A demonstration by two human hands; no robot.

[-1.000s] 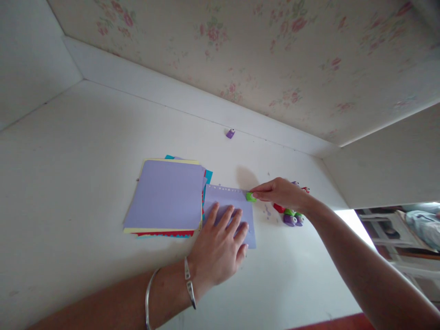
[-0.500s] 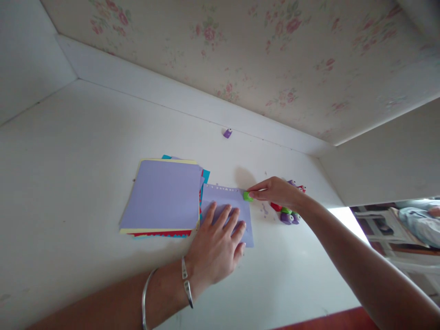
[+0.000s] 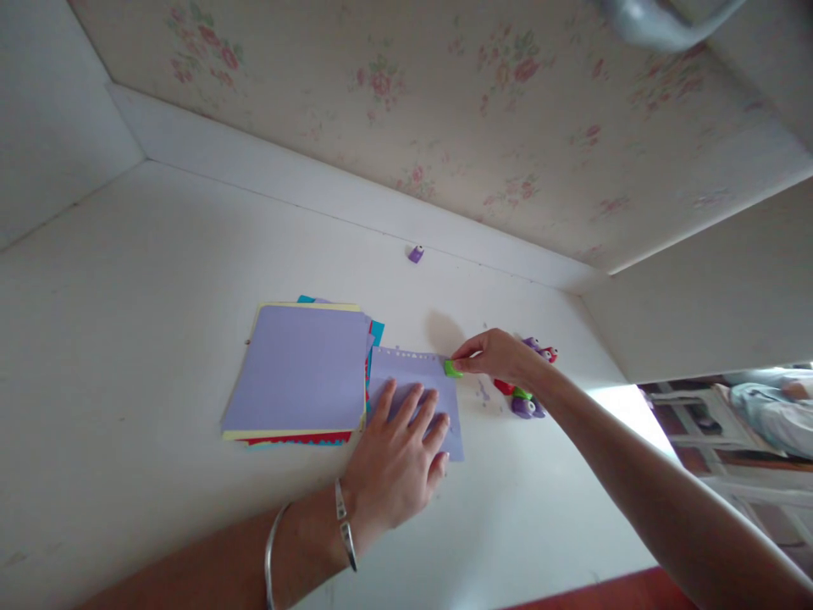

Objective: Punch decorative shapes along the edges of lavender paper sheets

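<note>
A small purple sheet of paper (image 3: 406, 366) lies on the white table, with a row of small punched holes along its far edge. My left hand (image 3: 399, 462) rests flat on it, fingers spread. My right hand (image 3: 494, 354) pinches a small green craft punch (image 3: 452, 369) at the sheet's far right corner. How far the sheet sits inside the punch is hidden. Left of the sheet is a stack of coloured paper (image 3: 295, 368), purple on top, with yellow, red and blue edges showing.
Several purple, red and green craft punches (image 3: 524, 408) cluster at the right, partly behind my right forearm. One purple punch (image 3: 416, 254) stands near the back ledge. Tiny purple paper bits (image 3: 483, 394) lie on the table. A floral panel (image 3: 381, 93) rises behind.
The view has shifted slightly. Both hands, the sheet and the green punch keep about the same places relative to one another.
</note>
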